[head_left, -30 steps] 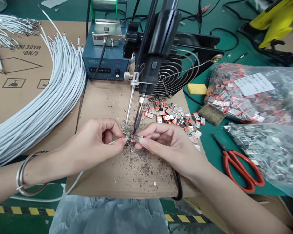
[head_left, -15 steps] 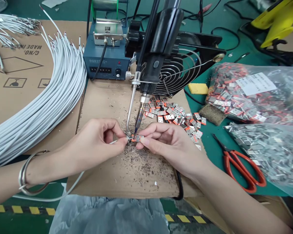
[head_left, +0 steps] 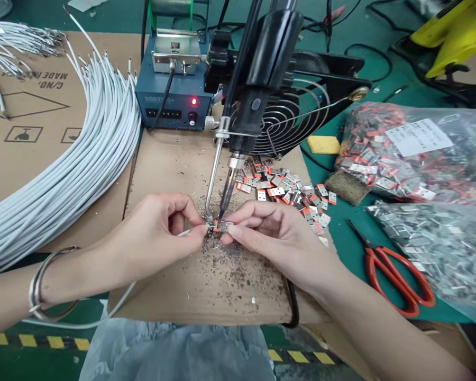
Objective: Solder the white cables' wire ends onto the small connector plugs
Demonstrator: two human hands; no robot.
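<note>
Between the thumb and fingertips of my right hand [head_left: 269, 233] is a small USB connector [head_left: 224, 225], metal with an orange insert. My left hand [head_left: 170, 222] pinches the end of a white cable [head_left: 122, 300], which runs back under my wrist. Cable end and connector meet below the tip of a mounted soldering iron [head_left: 227, 193]. The iron's tip comes down at the joint, seemingly touching it. A thin metal solder feed tube [head_left: 212, 182] ends just left of the tip. Fingertips partly hide the exact contact.
Loose USB connectors [head_left: 297, 196] lie right of the iron, by a black fan [head_left: 285, 116]. A blue soldering station [head_left: 170, 103] stands behind. White cables [head_left: 103, 121] fill the left. Red-handled scissors [head_left: 400, 280] and bags of metal parts [head_left: 432, 243] lie right.
The red light on the soldering station has become bright. Both hands keep the cable and connector at the iron's tip, and the view has shifted very slightly.
</note>
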